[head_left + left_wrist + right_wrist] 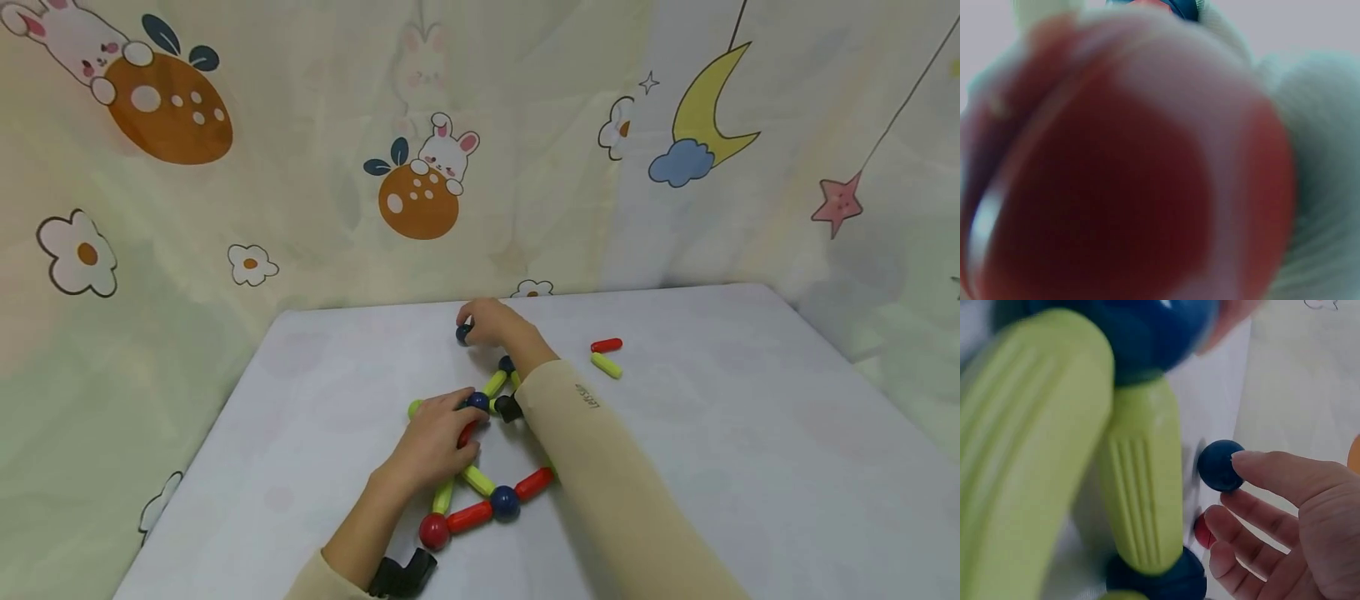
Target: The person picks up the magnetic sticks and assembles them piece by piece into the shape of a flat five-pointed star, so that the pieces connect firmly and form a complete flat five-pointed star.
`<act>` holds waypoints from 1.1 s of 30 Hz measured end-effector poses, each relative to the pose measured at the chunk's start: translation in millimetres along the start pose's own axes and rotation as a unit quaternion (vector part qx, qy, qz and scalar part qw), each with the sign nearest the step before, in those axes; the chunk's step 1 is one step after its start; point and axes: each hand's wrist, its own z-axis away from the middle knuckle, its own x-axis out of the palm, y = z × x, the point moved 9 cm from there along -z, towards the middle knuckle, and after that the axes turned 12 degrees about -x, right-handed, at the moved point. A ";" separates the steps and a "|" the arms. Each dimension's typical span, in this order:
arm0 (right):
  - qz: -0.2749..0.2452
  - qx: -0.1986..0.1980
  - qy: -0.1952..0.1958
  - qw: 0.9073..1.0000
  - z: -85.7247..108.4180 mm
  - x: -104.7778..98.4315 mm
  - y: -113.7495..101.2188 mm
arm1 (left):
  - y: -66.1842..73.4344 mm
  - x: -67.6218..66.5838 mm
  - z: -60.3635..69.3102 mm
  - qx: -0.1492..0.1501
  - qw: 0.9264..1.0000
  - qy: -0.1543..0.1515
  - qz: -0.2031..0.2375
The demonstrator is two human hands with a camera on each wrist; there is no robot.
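In the head view, my right hand [491,322] is at the table's back edge. Its thumb and index finger pinch a dark blue ball [1220,465], seen plainly in the right wrist view. My left hand [435,437] reaches over a joined frame of magnetic sticks and balls, its fingers and thumb round a red stick [467,434] just below another blue ball [477,402]. The frame's near end has a red ball [434,531], a blue ball [506,503] and red and yellow-green sticks. The hands and right sleeve hide parts of it. A blurred red ball [1129,162] fills the left wrist view.
To the right of the frame, a loose red stick [607,345] and a yellow-green stick [607,366] lie on the white table [720,433]. Behind the table hangs a printed cloth [315,167]. Another red ball [1204,531] shows partly behind the right fingers.
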 end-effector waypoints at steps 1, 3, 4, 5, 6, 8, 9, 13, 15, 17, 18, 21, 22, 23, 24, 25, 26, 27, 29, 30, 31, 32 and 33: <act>0.006 0.000 -0.004 1.000 -0.3 2.0 -1.0 | 0.3 -0.1 0.1 0.001 1.000 0.001 0.002; 0.016 -0.002 -0.007 1.000 -1.2 5.8 -3.4 | 1.0 -0.6 0.2 0.005 1.000 0.004 0.003; 0.020 -0.003 -0.009 1.000 -1.0 7.7 -4.5 | 1.5 -0.6 0.1 0.008 1.000 0.005 0.003; 0.022 -0.004 -0.011 1.000 -0.3 9.3 -5.5 | 2.1 -0.7 0.1 0.010 1.000 0.006 0.003; 0.021 -0.003 -0.010 1.000 0.5 10.5 -6.3 | 2.5 -0.6 0.1 0.012 1.000 0.007 0.002; 0.017 -0.007 -0.008 1.000 2.5 11.1 -8.5 | 3.3 -1.2 0.4 0.016 1.000 0.009 -0.001; 0.015 -0.012 -0.005 1.000 3.7 10.5 -9.9 | 3.1 -1.2 0.5 0.016 1.000 0.010 -0.002; -0.016 -0.030 0.010 0.999 11.5 5.0 -12.1 | 1.7 -1.2 1.2 0.010 1.000 0.008 -0.001; -0.043 -0.036 0.022 0.998 17.2 1.2 -11.1 | 0.6 -0.9 1.1 0.006 1.000 0.006 0.001; -0.081 -0.038 0.031 0.996 24.4 -1.5 -8.7 | -0.3 -0.3 1.0 0.002 1.000 0.007 0.003; -0.099 -0.038 0.034 0.994 28.2 -2.3 -7.4 | -1.2 0.1 0.9 -0.001 1.000 0.008 0.002; -0.147 -0.040 0.043 0.987 40.3 -5.1 -2.9 | -4.3 0.9 0.4 -0.012 1.000 0.010 -0.007; -0.161 -0.039 0.046 0.985 44.5 -5.6 -0.9 | -5.3 1.3 0.4 -0.016 1.000 0.010 -0.010; -0.173 -0.038 0.049 0.983 48.8 -6.3 1.2 | -6.0 1.7 0.3 -0.019 1.000 0.009 -0.012; -0.177 -0.038 0.055 0.982 53.4 -7.8 3.6 | -6.3 2.2 0.2 -0.020 1.000 0.008 -0.014; -0.179 -0.039 0.061 0.981 58.2 -9.6 6.1 | -6.2 2.6 0.0 -0.022 1.000 0.006 -0.014; -0.179 -0.039 0.067 0.981 63.5 -11.5 8.7 | -5.9 3.0 -0.1 -0.022 1.000 0.004 -0.014; -0.178 -0.039 0.074 0.980 69.0 -13.5 11.7 | -5.3 3.1 -0.3 -0.022 1.000 0.002 -0.013; -0.178 -0.040 0.085 0.980 81.0 -18.6 16.4 | -3.9 3.1 -0.5 -0.023 1.000 -0.001 -0.008; -0.175 -0.041 0.090 0.979 86.8 -21.1 18.7 | -3.4 2.9 -0.6 -0.024 1.000 -0.002 -0.007; -0.175 -0.043 0.094 0.979 92.6 -23.4 20.5 | -2.9 2.7 -0.6 -0.025 1.000 -0.004 -0.007; -0.180 -0.044 0.097 0.978 98.1 -25.4 22.6 | -2.6 2.3 -0.7 -0.026 1.000 -0.004 -0.006; -0.185 -0.048 0.102 0.976 102.9 -27.3 24.5 | -2.3 1.8 -0.8 -0.027 1.000 -0.005 -0.006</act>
